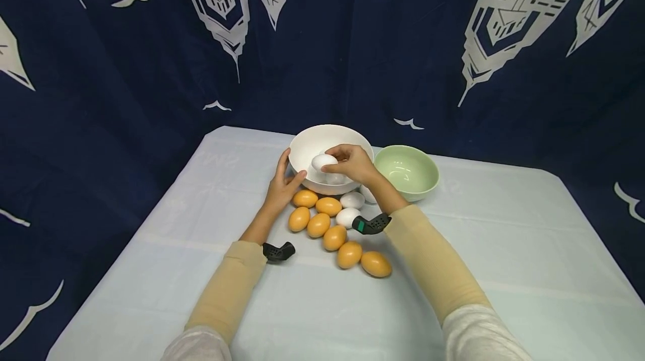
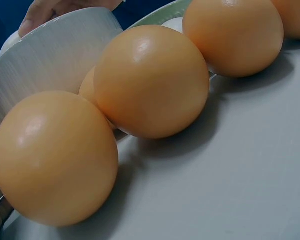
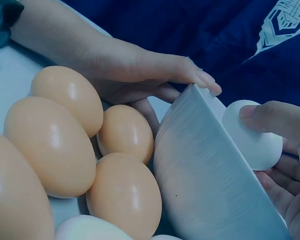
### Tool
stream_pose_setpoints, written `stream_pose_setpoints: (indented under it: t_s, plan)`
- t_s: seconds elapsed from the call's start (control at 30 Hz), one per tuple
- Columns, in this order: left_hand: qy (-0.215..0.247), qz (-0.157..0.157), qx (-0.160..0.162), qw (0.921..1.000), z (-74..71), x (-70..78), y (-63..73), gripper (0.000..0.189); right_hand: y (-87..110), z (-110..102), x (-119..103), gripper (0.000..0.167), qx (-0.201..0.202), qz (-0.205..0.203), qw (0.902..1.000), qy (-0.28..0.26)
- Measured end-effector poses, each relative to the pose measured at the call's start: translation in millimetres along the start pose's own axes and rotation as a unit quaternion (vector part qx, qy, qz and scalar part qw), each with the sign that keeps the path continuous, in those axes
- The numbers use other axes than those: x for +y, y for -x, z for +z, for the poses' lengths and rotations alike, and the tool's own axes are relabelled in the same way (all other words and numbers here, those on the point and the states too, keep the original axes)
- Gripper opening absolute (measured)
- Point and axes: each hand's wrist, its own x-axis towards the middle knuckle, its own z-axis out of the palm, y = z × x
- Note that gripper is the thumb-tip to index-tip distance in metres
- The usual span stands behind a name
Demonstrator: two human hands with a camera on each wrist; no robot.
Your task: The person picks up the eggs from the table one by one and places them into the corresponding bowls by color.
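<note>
My right hand [image 1: 355,164] pinches a white egg [image 1: 324,163] between thumb and fingers over the white bowl [image 1: 308,145]. A pale rounded shape shows low in that bowl, just under the held egg. At the bowl's left side my left hand [image 1: 282,188] holds the wall, thumb at the rim and fingers along the outside. In the right wrist view, the bowl's rim [image 3: 225,131] passes close beside the held egg. Several brown eggs [image 1: 319,225] and a few white eggs [image 1: 352,200] lie on the table in front of the bowl, one white egg partly hidden by the right wrist.
A green bowl [image 1: 410,173] stands right of the white bowl, close to it. The table [image 1: 151,271] has a white cloth, and a dark blue patterned curtain [image 1: 322,59] hangs behind its far edge. The nearest brown egg [image 1: 375,264] lies beside the right forearm.
</note>
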Motion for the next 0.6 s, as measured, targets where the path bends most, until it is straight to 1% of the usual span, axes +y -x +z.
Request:
stream_pose_setpoints:
  t_s: [0.17, 0.37, 0.6]
  plan:
    - [0.000, 0.002, 0.000, 1.0000, 0.7, -1.3, 1.0, 0.075, -0.7, 4.0, 1.1, 0.041, -0.017, 0.008, 0.9994, 0.028]
    - [0.000, -0.001, -0.001, 1.0000, 0.9, 0.9, 2.6, 0.074, -0.6, 5.0, 0.5, 0.042, -0.030, 0.009, 0.9971, 0.069]
    - [0.008, 0.001, -0.004, 1.0000, 0.5, 0.8, 1.4, 0.073, -2.9, 3.1, -0.8, 0.042, -0.067, 0.015, 0.9923, 0.103]
